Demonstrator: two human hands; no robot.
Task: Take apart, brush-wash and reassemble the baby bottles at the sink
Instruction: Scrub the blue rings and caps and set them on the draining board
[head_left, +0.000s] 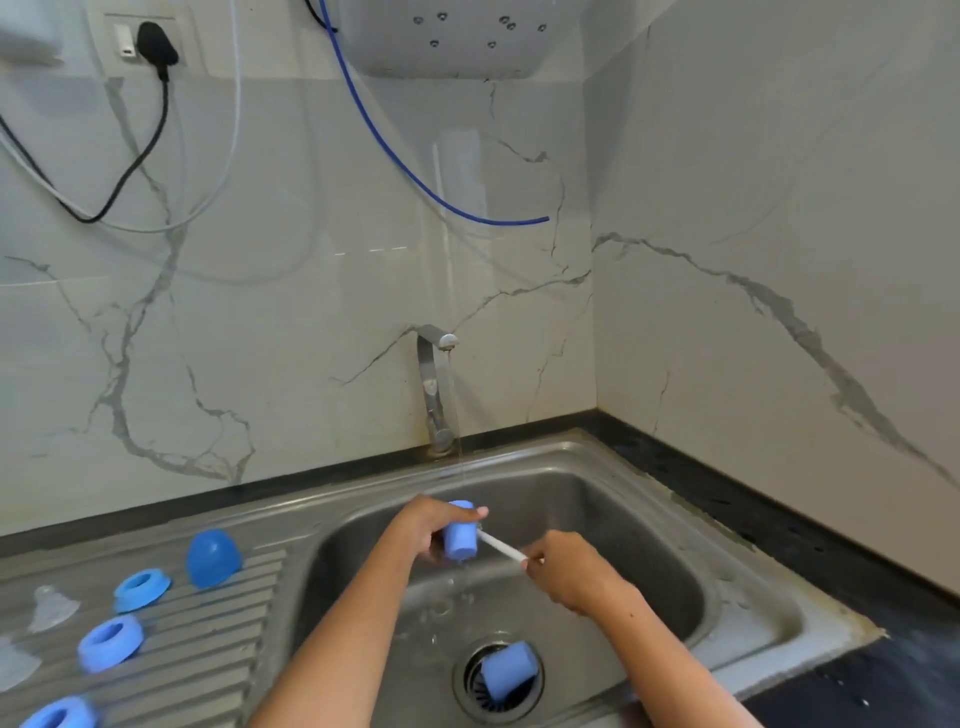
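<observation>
Holding a blue bottle (460, 535) on its side over the sink (675, 499), the left hand (423, 525) wraps its fingers around it under the thin water stream, while the right hand (566, 569) pinches the white brush handle (501, 545) that goes into the bottle's mouth. A second blue bottle (506, 670) lies on the drain (470, 691), and on the ribbed draining board (218, 649) to the left lie a blue cap (212, 558), three blue collar rings (141, 590) and a clear teat (51, 608)

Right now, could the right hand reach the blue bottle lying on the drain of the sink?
Probably yes, but not freely. The blue bottle lies uncovered below the right hand, with nothing between them, yet that hand grips the white brush handle and would need to release it first.
</observation>
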